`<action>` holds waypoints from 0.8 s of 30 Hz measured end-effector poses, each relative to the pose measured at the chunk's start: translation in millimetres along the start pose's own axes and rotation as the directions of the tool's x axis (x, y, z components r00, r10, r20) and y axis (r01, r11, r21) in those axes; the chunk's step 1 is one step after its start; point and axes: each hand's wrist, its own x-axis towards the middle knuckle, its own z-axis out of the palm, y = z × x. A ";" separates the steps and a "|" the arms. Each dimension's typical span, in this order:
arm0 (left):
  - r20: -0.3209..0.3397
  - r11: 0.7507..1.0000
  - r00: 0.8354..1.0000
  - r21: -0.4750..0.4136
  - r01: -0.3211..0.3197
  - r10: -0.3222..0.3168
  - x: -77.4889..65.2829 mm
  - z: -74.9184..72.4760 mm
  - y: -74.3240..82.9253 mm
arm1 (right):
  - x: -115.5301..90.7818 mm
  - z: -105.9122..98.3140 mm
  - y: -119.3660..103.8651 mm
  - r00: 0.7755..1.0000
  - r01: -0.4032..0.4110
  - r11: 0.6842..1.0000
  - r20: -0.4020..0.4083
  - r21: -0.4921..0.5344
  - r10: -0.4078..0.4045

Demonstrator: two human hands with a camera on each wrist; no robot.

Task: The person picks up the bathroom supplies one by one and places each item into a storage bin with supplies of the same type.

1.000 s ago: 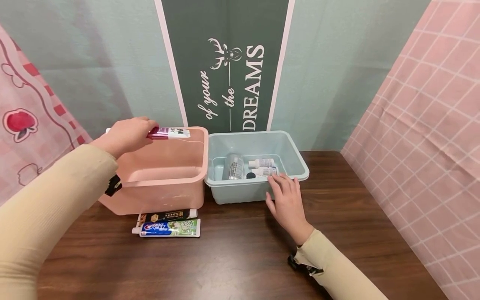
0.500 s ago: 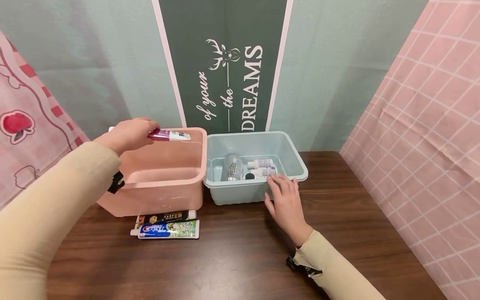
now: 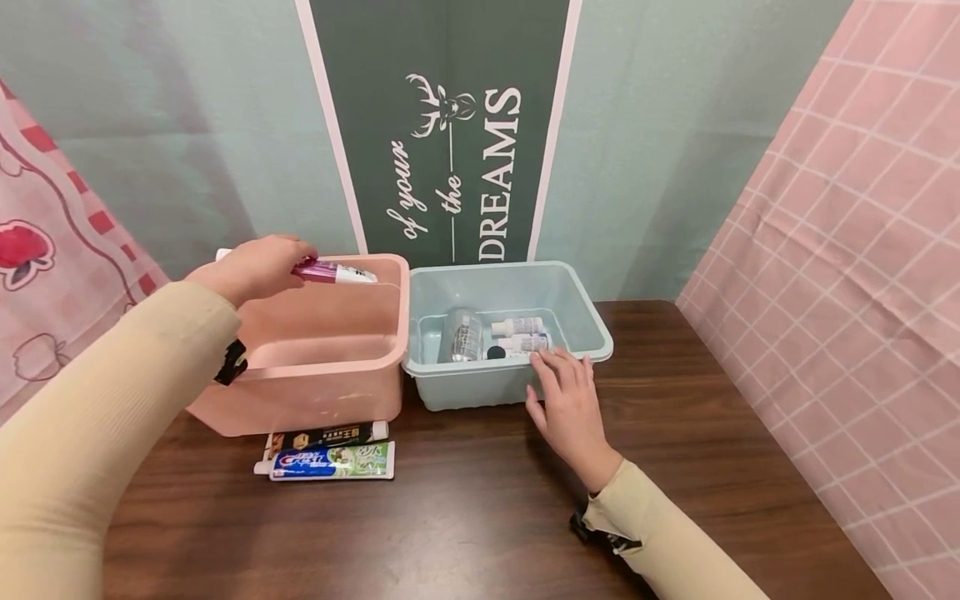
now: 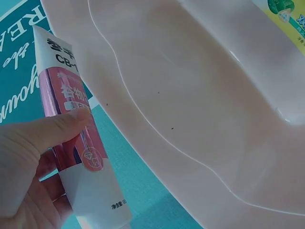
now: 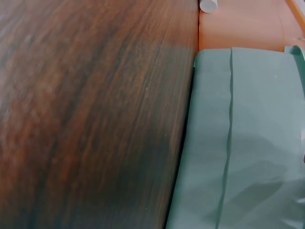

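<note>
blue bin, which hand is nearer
Right: the right hand is at the front of the blue bin; the left hand is off left, by the pink bin.

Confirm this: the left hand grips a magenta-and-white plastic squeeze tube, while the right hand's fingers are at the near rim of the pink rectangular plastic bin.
Wrong bin: the head view shows the right hand at the near rim of the pale blue rectangular plastic bin. The left hand does grip the magenta-and-white plastic squeeze tube.
</note>
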 end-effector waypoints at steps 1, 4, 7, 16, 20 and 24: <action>-0.002 1.000 1.000 -0.006 -0.006 0.006 0.1 0.4 -0.5 | 0.2 0.2 -0.2 1.000 0.000 1.000 0.000 -0.001 0.000; -0.002 0.999 1.000 -0.039 -0.007 0.007 0.4 2.1 -1.2 | 0.7 0.6 -1.1 1.000 0.004 1.000 -0.007 0.001 -0.004; 0.003 0.997 1.000 -0.072 -0.010 0.010 0.9 2.9 -0.8 | 0.7 0.9 -1.9 1.000 0.003 1.000 -0.009 0.002 -0.003; 0.026 0.998 0.999 -0.055 0.021 -0.019 2.7 3.3 1.0 | -0.4 2.1 -1.4 1.000 0.001 1.000 -0.010 0.005 -0.001; 0.022 0.998 0.999 -0.048 0.028 -0.027 3.6 3.5 1.4 | -1.1 2.7 -0.5 1.000 0.002 1.000 -0.017 0.001 -0.002; 0.025 0.998 0.999 -0.047 0.035 -0.033 6.3 4.2 1.5 | -1.2 2.3 -0.2 1.000 0.001 1.000 -0.017 0.004 -0.001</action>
